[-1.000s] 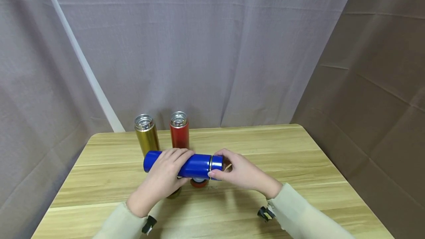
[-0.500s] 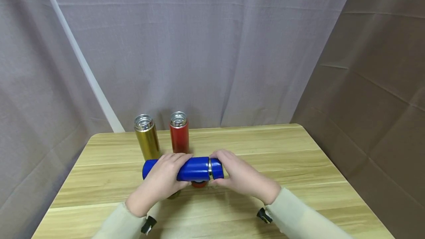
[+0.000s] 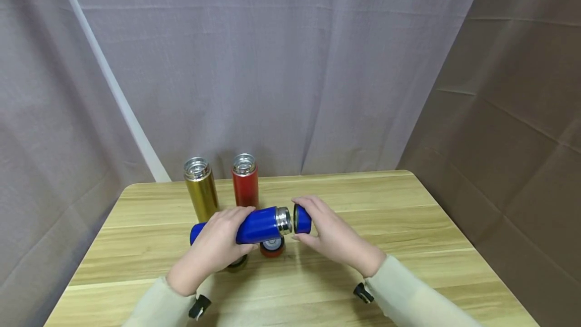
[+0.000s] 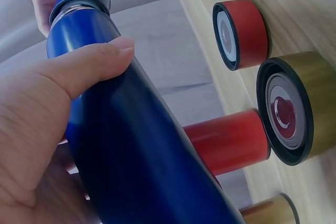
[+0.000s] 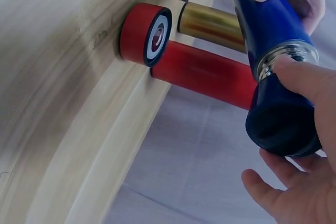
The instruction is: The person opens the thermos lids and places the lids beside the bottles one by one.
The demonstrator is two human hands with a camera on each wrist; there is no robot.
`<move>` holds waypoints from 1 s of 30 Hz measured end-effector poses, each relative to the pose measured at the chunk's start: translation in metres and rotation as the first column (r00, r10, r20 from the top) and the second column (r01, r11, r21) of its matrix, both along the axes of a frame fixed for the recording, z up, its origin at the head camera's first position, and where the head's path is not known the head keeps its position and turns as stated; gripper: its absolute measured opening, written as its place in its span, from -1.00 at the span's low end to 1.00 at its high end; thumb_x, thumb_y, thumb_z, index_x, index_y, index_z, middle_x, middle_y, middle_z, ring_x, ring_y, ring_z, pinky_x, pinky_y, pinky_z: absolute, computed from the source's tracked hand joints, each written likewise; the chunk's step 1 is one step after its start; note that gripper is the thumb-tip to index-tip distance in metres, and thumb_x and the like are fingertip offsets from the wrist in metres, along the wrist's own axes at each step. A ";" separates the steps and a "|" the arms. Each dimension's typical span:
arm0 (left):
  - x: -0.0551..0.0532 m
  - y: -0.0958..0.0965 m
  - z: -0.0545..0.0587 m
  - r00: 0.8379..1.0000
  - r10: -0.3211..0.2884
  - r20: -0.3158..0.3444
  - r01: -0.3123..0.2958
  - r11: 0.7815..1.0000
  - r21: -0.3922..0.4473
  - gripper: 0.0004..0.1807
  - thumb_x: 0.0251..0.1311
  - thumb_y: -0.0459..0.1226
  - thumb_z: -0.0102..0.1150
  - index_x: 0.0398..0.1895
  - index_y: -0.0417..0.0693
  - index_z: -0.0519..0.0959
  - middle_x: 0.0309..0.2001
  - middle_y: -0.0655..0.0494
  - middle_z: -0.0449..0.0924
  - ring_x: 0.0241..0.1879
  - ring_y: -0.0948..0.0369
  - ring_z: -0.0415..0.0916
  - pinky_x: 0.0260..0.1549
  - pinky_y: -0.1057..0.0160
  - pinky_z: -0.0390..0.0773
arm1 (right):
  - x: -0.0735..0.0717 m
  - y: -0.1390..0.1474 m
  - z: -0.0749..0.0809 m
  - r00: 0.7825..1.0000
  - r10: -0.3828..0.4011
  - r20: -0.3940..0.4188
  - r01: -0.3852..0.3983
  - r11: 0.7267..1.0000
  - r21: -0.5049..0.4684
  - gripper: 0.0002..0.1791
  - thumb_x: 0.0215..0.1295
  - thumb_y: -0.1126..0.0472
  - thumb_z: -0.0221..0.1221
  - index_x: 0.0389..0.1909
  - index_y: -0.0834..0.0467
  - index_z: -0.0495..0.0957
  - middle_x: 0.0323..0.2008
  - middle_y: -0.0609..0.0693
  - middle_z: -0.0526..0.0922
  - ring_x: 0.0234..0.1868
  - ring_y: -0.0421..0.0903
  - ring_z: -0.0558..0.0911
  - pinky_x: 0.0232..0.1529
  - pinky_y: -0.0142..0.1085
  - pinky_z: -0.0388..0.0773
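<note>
My left hand [image 3: 220,236] grips the body of a blue thermos bottle [image 3: 259,226], held nearly level above the table with its bare silver neck [image 3: 284,220] pointing right. In my right hand [image 3: 333,236] is the blue lid [image 3: 302,219], held between thumb and fingers just off the neck, a narrow gap between them in the head view. In the left wrist view my thumb lies along the blue bottle [image 4: 121,124]. The right wrist view has the blue lid [image 5: 283,116] in front of the neck, my thumb across its edge.
A gold bottle [image 3: 201,193] and a red bottle [image 3: 246,185] stand lidless behind my hands. On the wooden table [image 3: 386,216], a red lid [image 3: 272,248] and a gold lid [image 4: 320,108] lie inner side up beneath the blue bottle. A curtain [image 3: 272,64] hangs behind the table.
The blue lid has come off the bottle and moved slightly right with my right hand, baring the silver neck. My left hand has shifted a little left with the bottle.
</note>
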State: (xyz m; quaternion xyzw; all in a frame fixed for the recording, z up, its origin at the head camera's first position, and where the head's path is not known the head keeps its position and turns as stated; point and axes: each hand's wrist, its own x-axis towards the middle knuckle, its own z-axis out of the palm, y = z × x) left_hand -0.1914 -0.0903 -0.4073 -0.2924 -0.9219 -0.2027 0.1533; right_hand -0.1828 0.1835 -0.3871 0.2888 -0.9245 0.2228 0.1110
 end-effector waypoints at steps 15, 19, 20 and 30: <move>-0.004 0.013 0.007 0.996 0.044 0.084 -0.063 0.970 0.236 -0.16 -0.11 -0.02 0.52 0.28 0.04 0.35 0.14 0.07 0.50 0.08 0.05 0.47 0.08 -0.08 0.44 | -0.014 0.013 -0.014 0.958 -0.169 0.233 0.235 0.927 -0.294 -0.17 -0.03 -0.04 0.47 0.28 0.10 0.36 0.15 0.07 0.46 0.08 0.01 0.47 0.09 -0.03 0.48; -0.009 0.025 0.012 0.993 0.037 0.113 -0.073 0.938 0.338 -0.17 -0.10 -0.02 0.51 0.27 0.06 0.34 0.12 0.08 0.49 0.05 0.04 0.47 0.03 -0.08 0.47 | -0.020 0.021 -0.022 0.924 -0.211 0.318 0.317 0.889 -0.331 -0.16 -0.05 -0.03 0.48 0.26 0.12 0.36 0.16 0.12 0.47 0.07 0.05 0.51 0.10 -0.02 0.48; -0.010 0.029 0.014 0.991 0.035 0.130 -0.080 0.930 0.359 -0.17 -0.09 -0.02 0.51 0.27 0.07 0.33 0.12 0.09 0.49 0.05 0.04 0.47 0.03 -0.09 0.47 | -0.021 0.023 -0.024 0.919 -0.217 0.330 0.329 0.883 -0.336 -0.16 -0.06 -0.04 0.49 0.25 0.12 0.36 0.14 0.12 0.49 0.07 0.05 0.52 0.09 -0.02 0.48; -0.034 0.070 0.014 0.963 0.004 0.271 -0.157 0.824 0.545 -0.13 -0.11 0.05 0.50 0.29 0.04 0.33 0.09 0.07 0.49 0.05 0.10 0.47 0.02 -0.05 0.50 | -0.027 0.037 -0.055 0.901 -0.243 0.358 0.377 0.848 -0.373 -0.22 -0.08 0.03 0.50 0.14 0.22 0.37 0.00 0.10 0.55 0.03 0.01 0.53 0.14 -0.04 0.40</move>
